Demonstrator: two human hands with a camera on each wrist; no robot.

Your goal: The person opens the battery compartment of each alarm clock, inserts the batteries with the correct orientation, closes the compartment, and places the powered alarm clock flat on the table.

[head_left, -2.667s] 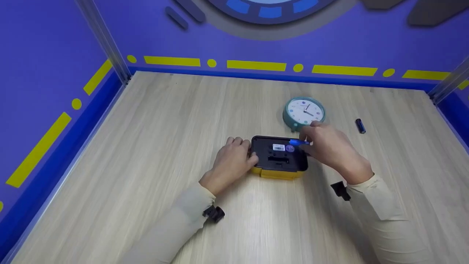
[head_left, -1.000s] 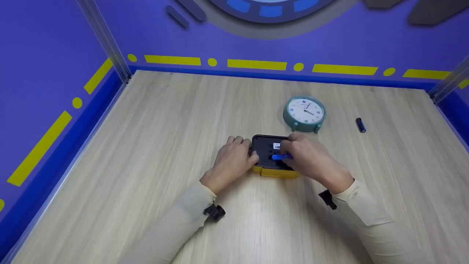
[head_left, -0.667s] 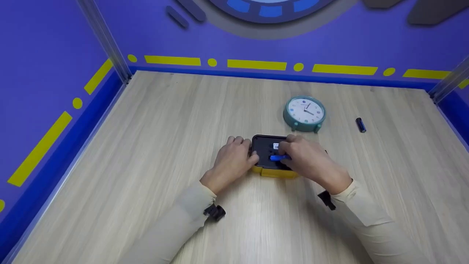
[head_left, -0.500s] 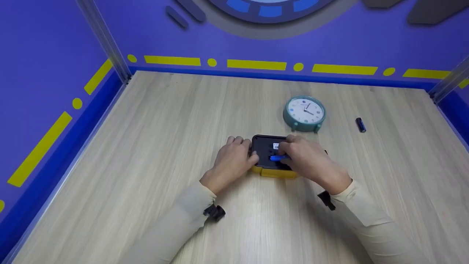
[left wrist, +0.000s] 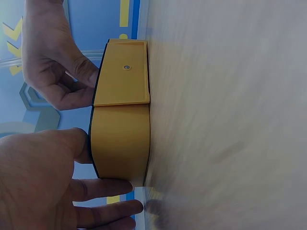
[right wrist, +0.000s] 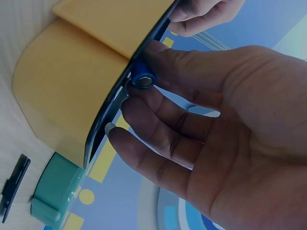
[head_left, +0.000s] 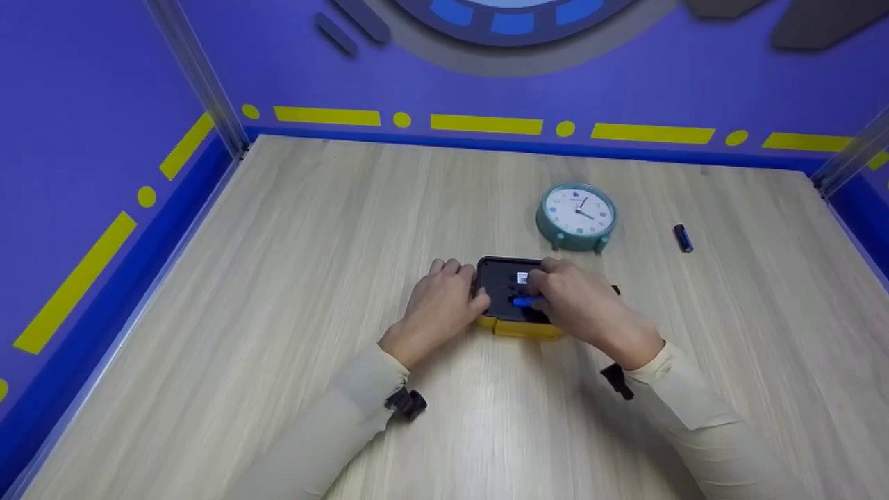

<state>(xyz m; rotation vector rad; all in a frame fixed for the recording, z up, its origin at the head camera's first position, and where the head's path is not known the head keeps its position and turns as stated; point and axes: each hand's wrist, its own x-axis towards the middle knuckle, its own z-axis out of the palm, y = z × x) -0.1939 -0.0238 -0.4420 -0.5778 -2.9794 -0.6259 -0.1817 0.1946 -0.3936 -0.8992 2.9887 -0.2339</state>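
A yellow clock [head_left: 529, 329] lies face down, its black back [head_left: 496, 278] with a white label turned up. My left hand [head_left: 437, 305] grips its left end, thumb on the back's edge and fingers along the side, as the left wrist view confirms. Over the middle of the back, my right hand [head_left: 580, 302] pinches a blue battery [head_left: 522, 301] at the slot, covering the right part of the clock. In the right wrist view the battery's [right wrist: 143, 79] round end sticks out beside the thumb, tilted against the back.
A round teal clock [head_left: 576, 215] lies face up just behind. Farther right is a second, dark blue battery [head_left: 683, 238]. A small black cover [right wrist: 15, 187] lies on the table right of the yellow clock. Blue walls stand behind and at the left.
My right hand has carried the battery from the clock's upper right edge left and down to the slot. Over the last half second it barely shifts. My left hand stays put.
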